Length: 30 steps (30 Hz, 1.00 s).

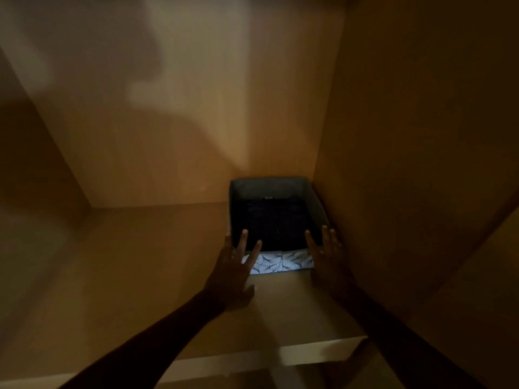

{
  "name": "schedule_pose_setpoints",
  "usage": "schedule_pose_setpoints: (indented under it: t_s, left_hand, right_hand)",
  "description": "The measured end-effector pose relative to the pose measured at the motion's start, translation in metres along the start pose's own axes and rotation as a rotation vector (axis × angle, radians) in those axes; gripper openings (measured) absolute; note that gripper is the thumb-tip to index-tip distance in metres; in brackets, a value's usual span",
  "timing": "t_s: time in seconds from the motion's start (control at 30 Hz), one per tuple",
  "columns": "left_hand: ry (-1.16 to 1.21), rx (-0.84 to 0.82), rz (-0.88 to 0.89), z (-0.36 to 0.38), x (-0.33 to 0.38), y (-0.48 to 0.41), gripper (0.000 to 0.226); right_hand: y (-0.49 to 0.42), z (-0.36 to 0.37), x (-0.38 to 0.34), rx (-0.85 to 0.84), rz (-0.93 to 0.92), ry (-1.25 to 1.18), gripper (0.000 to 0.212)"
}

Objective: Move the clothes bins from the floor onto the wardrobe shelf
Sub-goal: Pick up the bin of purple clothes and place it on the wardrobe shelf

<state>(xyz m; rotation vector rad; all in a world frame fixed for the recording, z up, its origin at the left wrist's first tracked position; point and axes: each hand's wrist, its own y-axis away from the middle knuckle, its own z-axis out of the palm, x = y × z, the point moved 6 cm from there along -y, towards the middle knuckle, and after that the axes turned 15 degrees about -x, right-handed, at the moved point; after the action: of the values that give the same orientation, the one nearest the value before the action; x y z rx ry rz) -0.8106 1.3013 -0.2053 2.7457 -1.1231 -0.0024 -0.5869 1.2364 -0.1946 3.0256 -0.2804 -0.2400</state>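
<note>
The left hand (234, 266), fingers straight and spread, touches the front left corner of the clothes bin (266, 186), which sits on the wardrobe shelf (126, 262), deep in its right corner. The right hand (328, 254), likewise spread, touches the front right corner. This bin seems all but placed; any bins left on the floor are out of view.

both arms reach forward, nearly straight. the left hand (234, 269) and the right hand (328, 254) lie side by side, palms down, fingers straight and spread.
</note>
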Motion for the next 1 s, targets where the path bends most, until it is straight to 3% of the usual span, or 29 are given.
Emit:
schedule_pose_setpoints:
  t_s: [0.13, 0.4, 0.5, 0.73, 0.9, 1.0]
  left_hand:
    - [0.022, -0.005, -0.042, -0.009, 0.014, -0.015, 0.108]
    - [0.007, -0.128, -0.026, -0.015, -0.001, -0.038, 0.113]
    - [0.032, -0.14, -0.043, -0.017, 0.001, -0.042, 0.113]
    - [0.087, -0.117, -0.049, -0.017, 0.006, -0.039, 0.11]
    - [0.321, 0.035, -0.045, -0.01, 0.003, -0.012, 0.094]
    - [0.632, 0.176, -0.088, -0.001, -0.005, 0.021, 0.077]
  right_hand:
    - [-0.007, 0.003, 0.012, -0.075, 0.039, 0.027, 0.139]
    - [-0.029, -0.003, 0.007, -0.109, 0.024, 0.055, 0.131]
    - [-0.037, -0.006, 0.011, -0.171, 0.025, 0.066, 0.126]
    - [-0.036, -0.003, 0.016, -0.13, -0.014, 0.01, 0.11]
    - [-0.025, 0.002, 0.007, -0.14, -0.076, -0.066, 0.107]
    - [-0.002, 0.009, -0.022, -0.079, -0.231, -0.259, 0.083]
